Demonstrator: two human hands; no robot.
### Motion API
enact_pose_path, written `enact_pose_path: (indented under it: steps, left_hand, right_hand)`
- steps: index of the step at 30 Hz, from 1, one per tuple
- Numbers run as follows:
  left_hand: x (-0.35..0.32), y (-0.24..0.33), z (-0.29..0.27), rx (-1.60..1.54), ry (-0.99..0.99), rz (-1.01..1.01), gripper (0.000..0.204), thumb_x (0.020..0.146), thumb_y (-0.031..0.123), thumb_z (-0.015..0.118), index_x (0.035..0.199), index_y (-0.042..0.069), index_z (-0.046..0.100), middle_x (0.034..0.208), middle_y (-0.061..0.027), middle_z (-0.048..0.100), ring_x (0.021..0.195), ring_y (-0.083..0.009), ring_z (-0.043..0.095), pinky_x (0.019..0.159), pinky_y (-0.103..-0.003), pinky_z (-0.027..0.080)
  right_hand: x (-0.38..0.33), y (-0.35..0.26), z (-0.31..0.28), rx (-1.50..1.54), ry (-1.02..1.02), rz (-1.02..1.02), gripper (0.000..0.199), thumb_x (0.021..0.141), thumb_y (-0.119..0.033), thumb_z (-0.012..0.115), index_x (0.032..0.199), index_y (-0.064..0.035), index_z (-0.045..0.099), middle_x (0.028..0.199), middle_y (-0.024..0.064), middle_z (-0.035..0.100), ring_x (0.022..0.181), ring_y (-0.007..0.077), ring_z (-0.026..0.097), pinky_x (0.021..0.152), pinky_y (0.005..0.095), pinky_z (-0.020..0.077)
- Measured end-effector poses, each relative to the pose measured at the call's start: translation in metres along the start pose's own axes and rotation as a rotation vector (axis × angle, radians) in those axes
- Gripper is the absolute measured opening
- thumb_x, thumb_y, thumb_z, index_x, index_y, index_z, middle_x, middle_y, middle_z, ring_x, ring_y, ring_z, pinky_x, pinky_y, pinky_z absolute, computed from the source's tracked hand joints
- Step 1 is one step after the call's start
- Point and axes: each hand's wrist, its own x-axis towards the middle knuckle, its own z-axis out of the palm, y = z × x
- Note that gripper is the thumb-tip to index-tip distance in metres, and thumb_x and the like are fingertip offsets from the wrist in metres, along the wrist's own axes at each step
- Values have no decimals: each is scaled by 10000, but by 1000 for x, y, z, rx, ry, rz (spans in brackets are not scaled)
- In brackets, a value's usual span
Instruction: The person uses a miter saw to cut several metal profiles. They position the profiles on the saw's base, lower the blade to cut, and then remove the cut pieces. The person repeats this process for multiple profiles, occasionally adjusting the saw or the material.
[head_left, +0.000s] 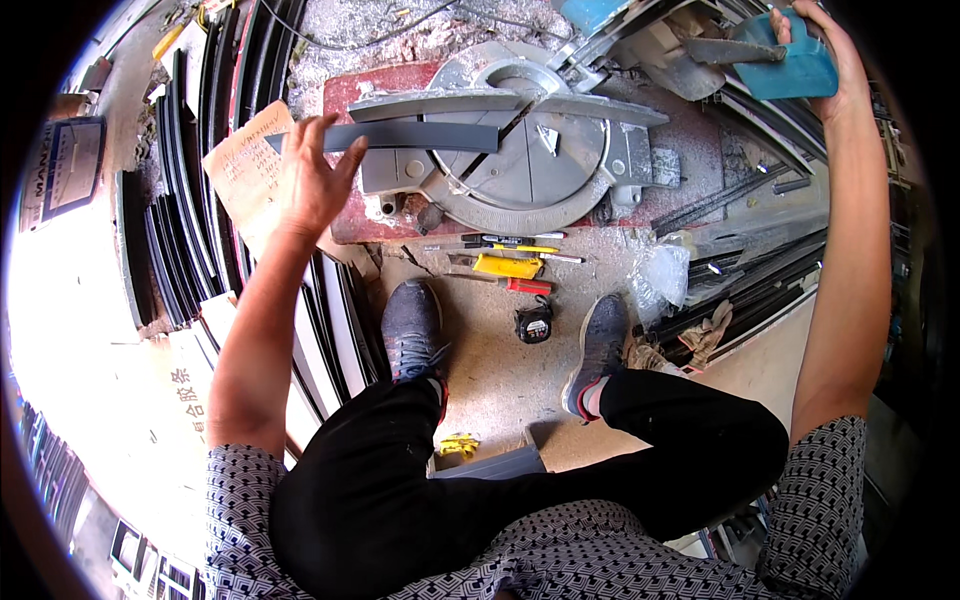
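My left hand (310, 190) holds the left end of a dark grey strip of profile (430, 136), thumb and fingers around it. The strip lies across the round metal table of a mitre saw (520, 185), in front of its fence (440, 104). Its right end stops near the dark slot in the table. A small white triangular offcut (548, 139) sits right of the slot. At the upper right my right hand (845, 75) is wrapped round the teal handle housing (790, 72) of the saw head, which is raised. Part of its fingers is hidden behind the housing.
On the floor before the saw lie pens (512, 240), a yellow utility knife (508, 266), a red-handled screwdriver (528, 286) and a tape measure (534, 320). Dark profiles (185, 190) are stacked at left, beside written-on cardboard (240, 170). Gloves (708, 335) rest on profiles at right.
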Motion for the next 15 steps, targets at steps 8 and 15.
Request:
enact_pose_path:
  steps: [8, 15]
  left_hand:
    - [11, -47, 1, 224, -257, 137, 766, 909, 648, 676, 1433, 97, 588, 1342, -152, 625, 1338, -349, 534, 1202, -526, 302]
    - [22, -41, 1, 222, -425, 63, 713, 936, 646, 647, 1399, 103, 621, 1240, -162, 646, 1246, -353, 588, 1143, -530, 345]
  right_hand:
    - [-11, -2, 10, 41, -31, -22, 119, 864, -158, 631, 877, -43, 602, 699, 141, 643, 551, 252, 621, 494, 343, 547]
    - [-12, 0, 11, 56, -18, -8, 121, 867, -173, 638, 879, -57, 605, 698, 131, 643, 558, 248, 619, 497, 344, 531]
